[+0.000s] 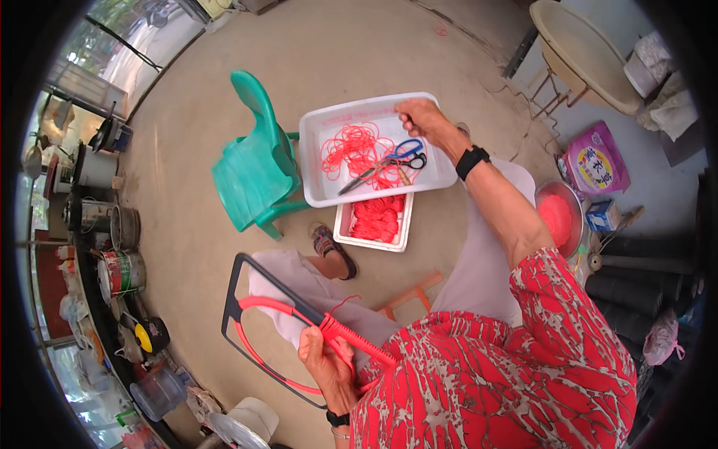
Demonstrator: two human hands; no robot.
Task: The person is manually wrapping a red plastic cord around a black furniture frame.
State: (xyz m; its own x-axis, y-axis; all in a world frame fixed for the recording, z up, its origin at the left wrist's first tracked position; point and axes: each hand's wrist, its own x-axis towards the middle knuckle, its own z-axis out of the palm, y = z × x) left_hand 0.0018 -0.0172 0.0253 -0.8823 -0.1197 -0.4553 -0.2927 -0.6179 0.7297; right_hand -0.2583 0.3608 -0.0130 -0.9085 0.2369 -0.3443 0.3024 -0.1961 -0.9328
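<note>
My left hand (pixel 326 365) is closed on a black frame (pixel 288 288) with rounded corners and a curved red band, close to my lap. Along one bar of it red cord (pixel 357 338) is wound in tight, even turns, with a short loose end sticking up. My right hand (pixel 425 120) is over the far right of a white plastic tray (pixel 318 191), fingers pinched together; what they hold, if anything, is too small to make out. In the tray lie tangled red strings (pixel 350 150), scissors with blue handles (pixel 407 148), black-handled scissors (pixel 416 161) and a small wooden-handled tool (pixel 404 176).
A white box (pixel 404 232) of bundled red cord (pixel 375 218) is under the tray's near edge. A green plastic chair (pixel 254 165) stands left of it. At right are a metal basin (pixel 577 217) with something red and a purple bag (pixel 597 159). Pots and containers line the left side.
</note>
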